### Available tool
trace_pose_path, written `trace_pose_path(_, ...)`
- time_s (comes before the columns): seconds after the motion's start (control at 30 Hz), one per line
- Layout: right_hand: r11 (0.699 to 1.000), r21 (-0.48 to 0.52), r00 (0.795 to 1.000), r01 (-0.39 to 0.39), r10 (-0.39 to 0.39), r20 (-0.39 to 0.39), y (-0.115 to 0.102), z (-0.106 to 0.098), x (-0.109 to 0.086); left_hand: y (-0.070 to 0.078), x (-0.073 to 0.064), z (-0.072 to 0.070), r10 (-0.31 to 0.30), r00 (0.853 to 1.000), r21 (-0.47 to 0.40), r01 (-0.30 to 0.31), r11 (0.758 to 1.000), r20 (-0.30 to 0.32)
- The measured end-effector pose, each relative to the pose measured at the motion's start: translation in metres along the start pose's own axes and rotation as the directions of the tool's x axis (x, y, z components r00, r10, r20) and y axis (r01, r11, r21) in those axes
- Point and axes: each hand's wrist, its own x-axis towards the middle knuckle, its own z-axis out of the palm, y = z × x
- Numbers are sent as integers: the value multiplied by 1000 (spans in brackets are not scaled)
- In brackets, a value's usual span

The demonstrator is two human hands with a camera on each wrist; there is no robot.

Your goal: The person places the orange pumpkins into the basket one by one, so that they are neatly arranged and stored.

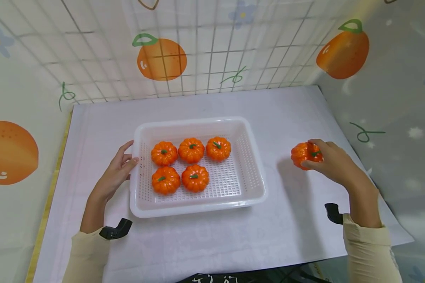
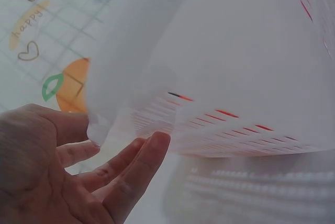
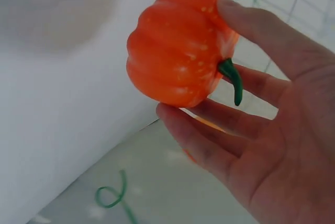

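My right hand [image 1: 333,161] holds a small orange toy pumpkin [image 1: 304,155] over the right side of the table. Thumb and fingers pinch its sides, and the green stem [image 3: 233,80] points toward the palm. A white plastic basket [image 1: 255,157] sits mid-table, holding several similar pumpkins [image 1: 194,178] in two rows toward its left and middle. At the basket's left side, my left hand [image 1: 113,175] grips the rim, with the thumb at the edge. Its other fingers [image 2: 138,174] lie against the outside wall in the left wrist view.
A white cloth covers the table [image 1: 205,239], with a yellow strip [image 1: 49,196] along its left edge. Behind it hangs a fruit-printed curtain [image 1: 102,47] over a wire grid. Another printed sheet [image 1: 403,165] stands close to the right arm.
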Motion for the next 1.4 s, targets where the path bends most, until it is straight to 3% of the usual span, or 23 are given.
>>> trace_pose_path(0.3, 998, 16, 998, 54, -54, 13, -50, -12, 11, 0, -1, 0, -10, 1000, -8, 10, 1000, 5)
trace_pose_path(0.4, 994, 21, 994, 106, -106, 5, -69, -15, 14, 0, -1, 0, -5, 1000, -7, 5, 1000, 0)
trace_pose_path(0.67, 970, -3, 970, 243, -243, 25, -110, -12, 25, -3, 0, 0, 1, 1000, -5, -1, 1000, -7)
trace_pose_path(0.9, 950, -15, 947, 312, -310, 81, -142, -2, 31, -2, 0, 0, 12, 1000, -8, -12, 1000, -2)
trace_pose_path(1.07, 929, -15, 922, 369, -364, 129, -159, 8, 37, -1, -1, 1, 7, 1000, 0, -7, 1000, -2)
trace_pose_path(1.4, 872, -81, 852, 483, -446, 275, -184, 30, 47, -2, 1, 0, 10, 1000, 9, -10, 1000, -10)
